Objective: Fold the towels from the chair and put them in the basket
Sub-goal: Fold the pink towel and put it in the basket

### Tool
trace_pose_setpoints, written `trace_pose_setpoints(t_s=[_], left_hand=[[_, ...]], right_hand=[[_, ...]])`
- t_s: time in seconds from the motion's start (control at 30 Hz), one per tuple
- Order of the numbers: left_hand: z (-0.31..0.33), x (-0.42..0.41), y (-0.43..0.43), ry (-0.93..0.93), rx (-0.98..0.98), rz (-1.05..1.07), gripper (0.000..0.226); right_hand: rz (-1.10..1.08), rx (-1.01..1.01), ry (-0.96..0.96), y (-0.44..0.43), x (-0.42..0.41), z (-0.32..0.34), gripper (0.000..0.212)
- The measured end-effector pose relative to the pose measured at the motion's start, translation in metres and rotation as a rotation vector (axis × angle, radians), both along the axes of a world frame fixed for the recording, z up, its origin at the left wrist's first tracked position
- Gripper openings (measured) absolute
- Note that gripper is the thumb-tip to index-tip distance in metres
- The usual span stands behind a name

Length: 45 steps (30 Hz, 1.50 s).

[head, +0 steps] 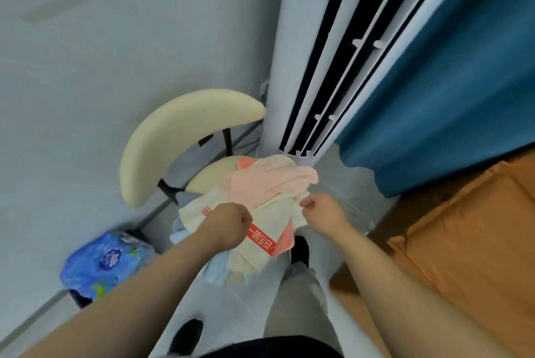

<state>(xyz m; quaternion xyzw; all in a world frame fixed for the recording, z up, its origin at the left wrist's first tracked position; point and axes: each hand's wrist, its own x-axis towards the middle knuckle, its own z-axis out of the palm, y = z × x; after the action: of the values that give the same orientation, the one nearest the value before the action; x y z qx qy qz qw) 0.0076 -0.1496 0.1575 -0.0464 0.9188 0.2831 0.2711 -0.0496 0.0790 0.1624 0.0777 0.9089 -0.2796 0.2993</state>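
At centre frame, the soft cream towel with a red band (275, 213) lay piled on the cream padded chair (173, 132). The left hand (228, 224) curled into it; the right hand (321, 210) pinched its edge. Light and limp, it was probably best taken by 2 corners.

Chair (185, 132) = my ref pt. Towel heap (246, 262) lies on its seat, spilling over the front edge twd me. In the heap, the top towel (266, 184) is at the seat's back-right, the banded towel (278, 218) is in front of it, and more towels lie under both. My left grip (231, 224) holds the banded towel at chair's front-left. My right grip (321, 210) pinches that towel's edge at chair's front-right. Wall (86, 68) is behind & left of chair. A/C tower (278, 68) is just right of the backrest, w/ the curtain (448, 82) further right. Plastic pack (107, 262) sits low, left of chair. Cushion (469, 236) is well right of chair. My shoe (300, 247) is just in front of chair, below the heap.
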Motion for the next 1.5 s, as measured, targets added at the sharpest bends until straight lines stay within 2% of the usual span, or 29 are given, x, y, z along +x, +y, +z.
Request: trace_pose_setpoints(t_s=[0.2,0.33,0.47,0.6,0.67,0.73,0.8,0.87,0.97,1.0,1.13,1.23,1.37,1.5], left_hand=[[-0.015,-0.03,0.054,-0.126,0.002,0.38,0.031],[-0.016,-0.041,0.088,-0.137,0.038,0.524,0.032],[-0.026,-0.047,0.114,-0.115,0.069,0.659,0.032],[-0.065,-0.057,0.141,-0.079,0.097,0.724,0.031],[-0.095,-0.068,0.154,-0.031,0.09,0.718,0.03],[-0.127,-0.079,0.166,0.023,0.072,0.71,0.031],[-0.16,-0.089,0.177,0.09,0.061,0.718,0.032],[-0.193,-0.094,0.188,0.164,0.052,0.757,0.034],[-0.234,-0.097,0.205,0.275,0.017,0.8,0.035],[-0.244,-0.096,0.211,0.319,0.003,0.812,0.034],[-0.264,-0.076,0.243,0.562,-0.066,0.86,0.028],[-0.266,-0.045,0.277,0.685,-0.108,0.967,0.026],[-0.236,-0.007,0.324,0.725,-0.115,1.171,0.032],[-0.193,0.022,0.339,0.801,-0.192,1.233,0.045]], right_hand=[[0.435,0.182,-0.129,0.032,-0.112,-0.05,0.035],[0.588,0.282,-0.129,0.054,-0.161,-0.069,0.028],[0.545,0.289,-0.123,0.067,-0.185,-0.091,0.031],[0.279,0.208,-0.167,0.08,-0.208,-0.149,0.029],[0.183,0.139,-0.185,0.084,-0.217,-0.183,0.045],[0.191,0.064,-0.171,0.085,-0.221,-0.209,0.063],[0.23,-0.032,-0.166,0.083,-0.225,-0.232,0.067],[0.303,-0.087,-0.103,0.084,-0.23,-0.255,0.055],[0.475,-0.007,0.054,0.089,-0.238,-0.281,0.018],[0.522,0.007,0.112,0.092,-0.238,-0.285,0.012],[0.631,-0.133,0.393,0.099,-0.227,-0.282,0.026],[0.731,-0.311,0.464,0.099,-0.208,-0.258,0.03],[0.73,-0.724,0.264,0.087,-0.165,-0.197,0.016],[0.879,-0.97,0.157,0.076,-0.109,-0.132,0.022]])
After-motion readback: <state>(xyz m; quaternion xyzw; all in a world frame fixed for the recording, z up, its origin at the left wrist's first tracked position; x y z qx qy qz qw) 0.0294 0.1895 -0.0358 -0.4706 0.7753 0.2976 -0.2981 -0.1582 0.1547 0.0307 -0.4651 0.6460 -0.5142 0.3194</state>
